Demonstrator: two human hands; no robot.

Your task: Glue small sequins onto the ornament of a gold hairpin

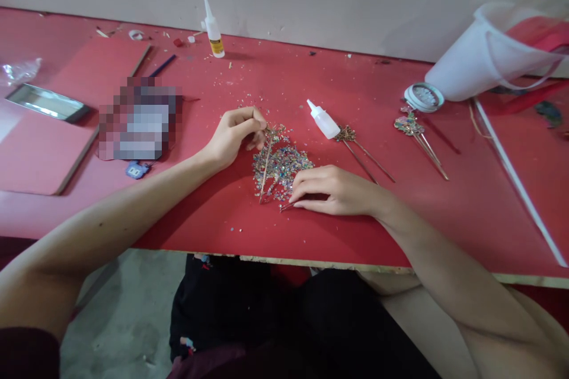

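Observation:
My left hand [237,133] pinches the ornate head of a metal hairpin [266,170] between thumb and fingers. The hairpin's thin prongs point down over a pile of small, shiny multicoloured chips [291,161]. At the pile's near right side, my right hand [333,190] is closed on slim metal tweezers [287,206], their tips low over the red table top [249,228]. Just beyond this hand lies another hairpin [361,157], with a white glue bottle [325,122] tilted against its head. Farther right rests a hairpin with a coloured, decorated head [411,125].
A yellow-labelled glue bottle [215,35] stands near the wall. At right are a round white container [424,98] and a tilted white bucket [475,56]. Boards [40,157], a glass-topped case [48,103] and a blurred-out item [144,124] lie left. The table's front edge [320,263] is ragged.

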